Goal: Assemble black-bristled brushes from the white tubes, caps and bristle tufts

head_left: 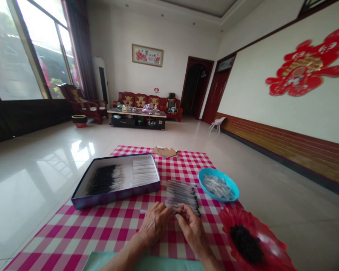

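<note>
While the checked cloth (73, 229) seems to keep the box (118, 196), red dish (274, 246) and blue bowl (236, 192) within reach, the left hand (154, 221) and right hand (194, 230), beside the row of pens (183, 192), close their fingers around one pen (142, 211), apparently for steadiness.

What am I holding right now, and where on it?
Apparently a slim pale tube: the left hand around its middle, the right hand at its right end. The fingers hide the exact grip.
</note>
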`<state>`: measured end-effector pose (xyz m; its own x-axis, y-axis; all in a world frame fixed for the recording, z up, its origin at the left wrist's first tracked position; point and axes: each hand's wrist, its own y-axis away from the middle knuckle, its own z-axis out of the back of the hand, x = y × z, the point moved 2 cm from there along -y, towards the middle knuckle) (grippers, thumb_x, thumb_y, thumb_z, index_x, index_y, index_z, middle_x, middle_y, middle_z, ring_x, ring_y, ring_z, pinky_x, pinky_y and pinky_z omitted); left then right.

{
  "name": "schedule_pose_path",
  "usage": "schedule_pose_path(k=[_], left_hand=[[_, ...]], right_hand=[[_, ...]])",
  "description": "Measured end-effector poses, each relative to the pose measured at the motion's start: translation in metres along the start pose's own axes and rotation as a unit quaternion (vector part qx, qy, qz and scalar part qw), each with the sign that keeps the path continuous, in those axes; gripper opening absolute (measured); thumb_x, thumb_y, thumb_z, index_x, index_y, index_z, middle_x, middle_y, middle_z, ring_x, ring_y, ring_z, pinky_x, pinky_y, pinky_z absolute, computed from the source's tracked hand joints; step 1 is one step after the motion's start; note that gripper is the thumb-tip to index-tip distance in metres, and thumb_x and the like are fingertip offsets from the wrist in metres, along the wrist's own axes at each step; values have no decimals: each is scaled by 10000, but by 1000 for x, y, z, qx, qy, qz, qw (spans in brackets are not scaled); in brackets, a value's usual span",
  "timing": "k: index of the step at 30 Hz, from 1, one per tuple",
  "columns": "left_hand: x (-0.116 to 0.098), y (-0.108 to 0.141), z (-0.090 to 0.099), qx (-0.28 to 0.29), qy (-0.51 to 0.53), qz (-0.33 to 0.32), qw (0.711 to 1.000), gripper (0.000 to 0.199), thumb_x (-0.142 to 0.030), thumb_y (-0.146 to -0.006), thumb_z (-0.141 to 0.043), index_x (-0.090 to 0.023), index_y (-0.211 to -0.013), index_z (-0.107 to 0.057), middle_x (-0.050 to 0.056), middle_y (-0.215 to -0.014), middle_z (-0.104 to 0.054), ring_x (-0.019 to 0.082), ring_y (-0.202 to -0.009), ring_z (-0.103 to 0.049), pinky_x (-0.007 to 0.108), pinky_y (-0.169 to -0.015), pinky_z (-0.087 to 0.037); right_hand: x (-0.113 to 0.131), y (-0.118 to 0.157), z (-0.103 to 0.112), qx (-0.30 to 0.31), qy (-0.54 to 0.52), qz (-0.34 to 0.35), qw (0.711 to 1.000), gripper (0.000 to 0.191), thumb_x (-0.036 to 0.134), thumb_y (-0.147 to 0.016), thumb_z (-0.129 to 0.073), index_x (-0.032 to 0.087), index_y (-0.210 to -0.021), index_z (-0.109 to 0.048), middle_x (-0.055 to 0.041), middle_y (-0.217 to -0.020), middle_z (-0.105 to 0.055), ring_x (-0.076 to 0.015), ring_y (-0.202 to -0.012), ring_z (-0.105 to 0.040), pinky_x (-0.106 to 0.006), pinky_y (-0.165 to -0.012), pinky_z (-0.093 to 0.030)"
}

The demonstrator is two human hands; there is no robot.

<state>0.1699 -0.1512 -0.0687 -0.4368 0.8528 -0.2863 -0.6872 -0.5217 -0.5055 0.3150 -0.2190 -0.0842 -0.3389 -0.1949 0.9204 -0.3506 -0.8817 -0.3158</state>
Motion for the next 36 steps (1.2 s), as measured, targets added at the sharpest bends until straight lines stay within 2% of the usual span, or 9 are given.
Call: schedule_pose_path(k=[2, 5, 7, 12, 17, 21, 27, 32, 36], left_hand=[[0, 0, 0, -4, -9, 5, 1000, 224, -273, -945, -383, -221, -864, -585, 22, -748, -557, 177, -712, -491, 284, -639, -357], [-1, 2, 1, -9, -1, 5, 1000, 203, -272, -942, -386, -216, -916, -580, 24, -762, -569, 181, -716, -494, 293, -658, -367], [-1, 2, 2, -10, 7, 5, 1000, 198, -279, -943, -389, -208, -922, -573, 22, -757, -576, 179, -712, -502, 292, -666, -372], [-3, 1, 2, 3, -8, 4, 1000, 243, -296, -949, -379, -211, -826, -571, 17, -716, -563, 177, -682, -498, 290, -636, -364], [-2, 3, 2, 5, 8, 4, 1000, 181, -297, -933, -414, -221, -909, -576, 21, -763, -576, 179, -721, -512, 282, -643, -368], [-2, 3, 2, 8, 18, 3, 1000, 185, -278, -936, -402, -219, -919, -577, 21, -747, -569, 176, -717, -511, 276, -630, -366], [-5, 2, 3, 1, 8, -6, 1000, 229, -271, -952, -363, -218, -909, -582, 25, -765, -561, 174, -727, -496, 292, -675, -364], [-4, 3, 1, -1, -18, 3, 1000, 244, -263, -949, -362, -208, -851, -579, 23, -729, -552, 176, -710, -488, 301, -676, -351], [-2, 3, 2, -8, -19, 7, 1000, 241, -256, -946, -364, -207, -871, -587, 21, -726, -556, 171, -705, -494, 297, -676, -356]], right_hand=[[2, 0, 0, -14, 15, -8, 1000, 278, 386, -827, -559, 172, -993, -622, -81, -886, -690, -215, -809, -654, -282, -719, -523], [7, -1, 1, -16, 69, 5, 997, 269, 411, -830, -542, 173, -807, -666, -50, -699, -672, -194, -652, -627, -262, -618, -506], [10, 0, 1, -8, 74, 7, 997, 267, 407, -833, -537, 177, -790, -666, -32, -641, -652, -179, -591, -606, -250, -566, -491], [10, 1, 0, 4, 36, 17, 999, 199, 349, -831, -547, 180, -887, -636, -50, -788, -683, -187, -698, -636, -250, -623, -508], [7, 1, -1, 20, 26, 11, 999, 151, 306, -827, -554, 183, -882, -622, -58, -825, -683, -203, -770, -649, -265, -676, -519], [3, 1, -4, 16, 1, 0, 1000, 234, 333, -823, -569, 181, -997, -603, -73, -905, -692, -213, -824, -658, -275, -711, -526], [4, 2, -3, 2, 57, 14, 998, 240, 377, -845, -529, 176, -858, -661, -45, -713, -681, -184, -646, -633, -250, -615, -510], [8, 1, 0, 0, 36, 33, 999, 168, 312, -822, -552, 184, -880, -644, -54, -833, -687, -183, -727, -637, -244, -643, -513], [10, 3, 1, -18, 26, 30, 999, 158, 302, -813, -564, 184, -891, -634, -54, -836, -685, -190, -752, -641, -260, -678, -523]])
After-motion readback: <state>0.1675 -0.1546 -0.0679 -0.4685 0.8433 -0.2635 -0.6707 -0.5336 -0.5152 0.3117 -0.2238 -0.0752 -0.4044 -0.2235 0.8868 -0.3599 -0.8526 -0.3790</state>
